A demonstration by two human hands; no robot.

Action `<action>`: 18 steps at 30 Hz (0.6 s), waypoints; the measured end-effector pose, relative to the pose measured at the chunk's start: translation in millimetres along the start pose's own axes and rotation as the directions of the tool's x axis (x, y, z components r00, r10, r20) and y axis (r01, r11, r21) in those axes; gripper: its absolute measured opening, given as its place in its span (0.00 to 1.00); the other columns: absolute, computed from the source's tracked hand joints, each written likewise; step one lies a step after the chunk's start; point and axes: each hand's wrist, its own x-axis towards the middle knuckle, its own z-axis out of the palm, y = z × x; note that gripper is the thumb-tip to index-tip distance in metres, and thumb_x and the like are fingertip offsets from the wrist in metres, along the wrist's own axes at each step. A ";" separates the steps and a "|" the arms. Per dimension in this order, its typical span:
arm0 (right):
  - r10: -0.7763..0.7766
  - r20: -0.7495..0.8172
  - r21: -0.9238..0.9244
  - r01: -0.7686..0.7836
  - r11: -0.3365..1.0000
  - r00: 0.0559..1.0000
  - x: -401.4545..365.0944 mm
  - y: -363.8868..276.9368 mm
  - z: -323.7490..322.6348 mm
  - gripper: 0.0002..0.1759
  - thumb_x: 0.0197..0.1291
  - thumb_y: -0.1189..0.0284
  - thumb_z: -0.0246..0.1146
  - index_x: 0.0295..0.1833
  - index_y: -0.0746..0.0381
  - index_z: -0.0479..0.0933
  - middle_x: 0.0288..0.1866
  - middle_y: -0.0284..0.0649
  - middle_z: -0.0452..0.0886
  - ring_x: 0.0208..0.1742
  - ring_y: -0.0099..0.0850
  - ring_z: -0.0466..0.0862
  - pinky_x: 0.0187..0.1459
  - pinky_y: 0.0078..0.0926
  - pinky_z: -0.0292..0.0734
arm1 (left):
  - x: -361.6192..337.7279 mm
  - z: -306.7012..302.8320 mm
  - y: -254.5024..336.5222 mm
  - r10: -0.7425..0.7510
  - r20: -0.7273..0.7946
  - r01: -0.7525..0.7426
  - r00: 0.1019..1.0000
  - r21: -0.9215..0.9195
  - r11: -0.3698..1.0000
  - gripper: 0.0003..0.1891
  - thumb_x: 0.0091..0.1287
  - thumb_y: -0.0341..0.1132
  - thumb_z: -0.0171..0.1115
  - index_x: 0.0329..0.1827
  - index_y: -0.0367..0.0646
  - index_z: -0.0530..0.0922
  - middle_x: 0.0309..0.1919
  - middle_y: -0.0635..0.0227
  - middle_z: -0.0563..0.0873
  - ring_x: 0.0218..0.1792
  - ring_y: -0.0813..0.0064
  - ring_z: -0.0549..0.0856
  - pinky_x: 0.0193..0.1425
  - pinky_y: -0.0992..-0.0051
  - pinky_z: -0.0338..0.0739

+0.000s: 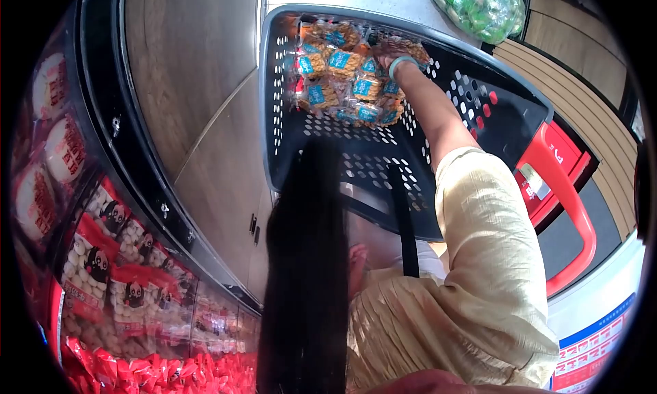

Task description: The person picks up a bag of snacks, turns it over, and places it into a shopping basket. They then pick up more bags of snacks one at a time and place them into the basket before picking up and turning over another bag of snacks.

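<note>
My right hand (393, 54) reaches into a dark grey shopping basket (287, 130) with perforated walls. It rests on the far right part of a pile of snack packets (342, 63). These are clear packets of golden-brown pieces with blue labels. A pale band (399, 65) circles the right wrist. The fingers lie in shadow among the packets, so I cannot tell whether they grip one. Of my left hand (357, 265), only a small part shows beside the near edge of the basket, mostly hidden behind long dark hair (304, 277).
A red handle (575, 219) rises at the basket's right end. Beyond the basket sits a clear bag of green produce (479, 9). A display of red-and-white bagged goods (137, 291) runs along the left, beside a wood-panel cabinet (198, 65). A dark strap (404, 219) hangs across the basket's near side.
</note>
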 end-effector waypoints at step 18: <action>-0.278 -0.338 -0.220 0.212 0.952 0.899 -87.7 1.3 50.0 0.25 0.64 0.70 0.53 0.68 0.50 0.67 0.73 0.40 0.66 0.74 0.37 0.65 0.69 0.49 0.61 | 0.6 14.9 8.4 -0.025 0.038 0.029 0.999 -0.112 0.993 0.14 0.75 0.33 0.56 0.59 0.37 0.77 0.47 0.66 0.86 0.45 0.80 0.83 0.52 0.80 0.76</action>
